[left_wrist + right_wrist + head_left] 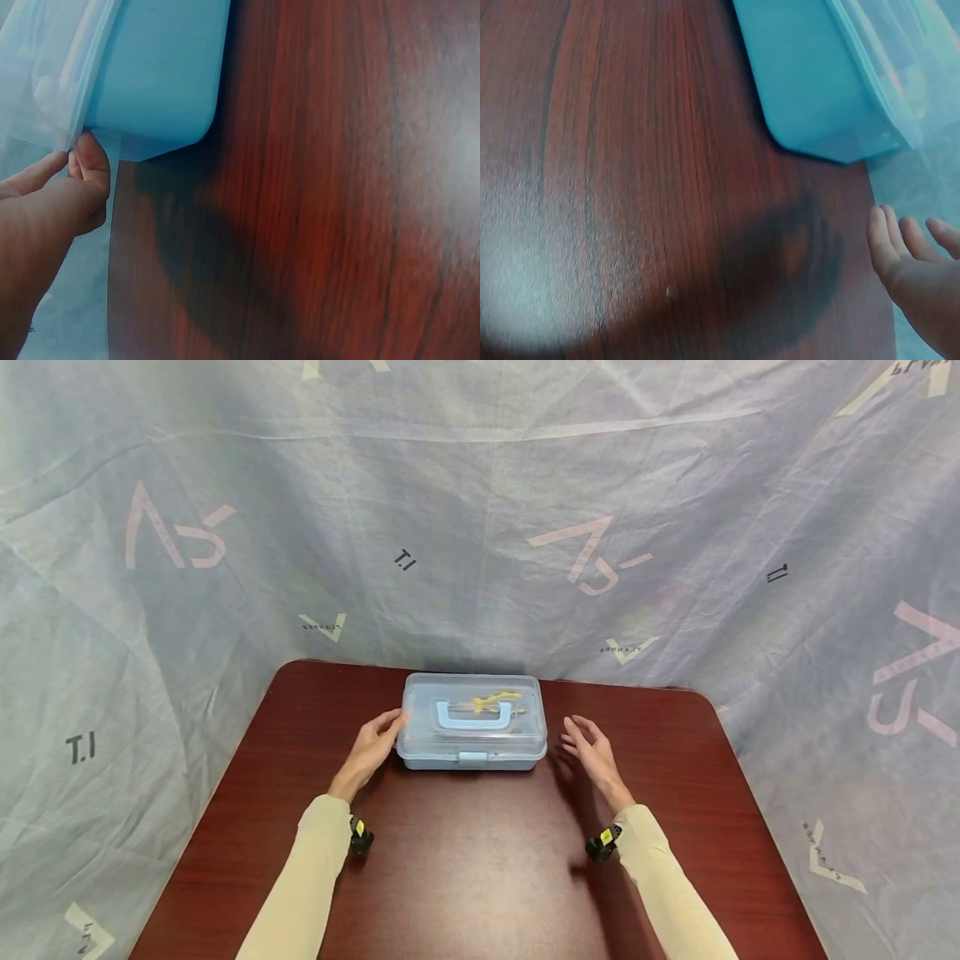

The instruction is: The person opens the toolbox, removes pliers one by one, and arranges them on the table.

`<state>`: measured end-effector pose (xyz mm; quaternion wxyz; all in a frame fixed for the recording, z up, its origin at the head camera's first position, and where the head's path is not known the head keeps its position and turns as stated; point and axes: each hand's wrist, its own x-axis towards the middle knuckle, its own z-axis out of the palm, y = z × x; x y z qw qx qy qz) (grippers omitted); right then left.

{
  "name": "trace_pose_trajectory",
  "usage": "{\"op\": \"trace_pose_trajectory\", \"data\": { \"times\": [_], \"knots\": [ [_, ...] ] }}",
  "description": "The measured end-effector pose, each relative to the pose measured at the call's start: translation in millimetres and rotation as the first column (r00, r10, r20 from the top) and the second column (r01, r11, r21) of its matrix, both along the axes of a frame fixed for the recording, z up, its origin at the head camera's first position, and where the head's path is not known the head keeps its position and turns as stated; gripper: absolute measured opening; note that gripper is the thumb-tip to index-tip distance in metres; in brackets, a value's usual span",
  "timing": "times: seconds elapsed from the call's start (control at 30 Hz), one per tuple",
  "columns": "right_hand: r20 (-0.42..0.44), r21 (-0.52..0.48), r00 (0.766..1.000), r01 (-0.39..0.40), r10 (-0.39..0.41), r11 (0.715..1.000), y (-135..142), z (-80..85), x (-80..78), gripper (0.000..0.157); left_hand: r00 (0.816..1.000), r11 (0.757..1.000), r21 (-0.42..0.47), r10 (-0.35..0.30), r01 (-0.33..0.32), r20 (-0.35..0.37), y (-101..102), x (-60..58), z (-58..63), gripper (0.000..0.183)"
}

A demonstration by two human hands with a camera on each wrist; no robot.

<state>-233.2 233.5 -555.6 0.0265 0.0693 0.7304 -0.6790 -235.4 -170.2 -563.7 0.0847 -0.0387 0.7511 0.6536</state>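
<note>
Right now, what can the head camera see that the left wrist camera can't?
Only the head view shows the box's handle, its front latch, something yellow inside, the right hand open beside the box, and the grey cloth backdrop. Only the left wrist view shows the box's blue underside corner close up. Both show the box, the left hand touching its edge, and the red-brown table.

Storage box [472, 752]: pale blue base, clear colourless lid [420, 727], light blue carry handle [474, 717] and front latch [472, 758]. A yellow item [497, 698] shows through the lid; its kind cannot be told. Desk [465, 860]: dark reddish-brown wood grain, glossy, with darker streaks. Backdrop sheet [480, 510] behind the far edge: pale grey-blue, printed with faded pink logos, cream chevrons and small black marks. Sleeves [307, 877]: plain cream. Wrist devices [360, 837]: black with yellow patches.
</note>
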Motion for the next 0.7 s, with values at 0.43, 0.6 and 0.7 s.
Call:
{"op": "trace_pose_trajectory", "data": {
  "times": [0.43,0.6,0.7],
  "knots": [
    [0.035,0.045,0.999,-0.014,0.012,0.999,-11.2,1.4,-5.7,0.064,0.999,0.999,-0.008,-0.043,0.043,0.018,18.0,-2.0,8.2,0.065],
    [0.02,0.051,0.999,-0.045,0.044,0.998,-13.9,1.6,-6.1,0.064,1.0,0.999,-0.029,-0.014,0.014,-0.003,22.0,-6.6,5.5,0.074],
    [0.023,0.057,0.998,-0.067,0.066,0.996,-15.3,2.0,-5.6,0.063,1.0,0.999,-0.046,0.003,-0.003,-0.007,25.0,-10.7,4.4,0.08]
  ]
}}
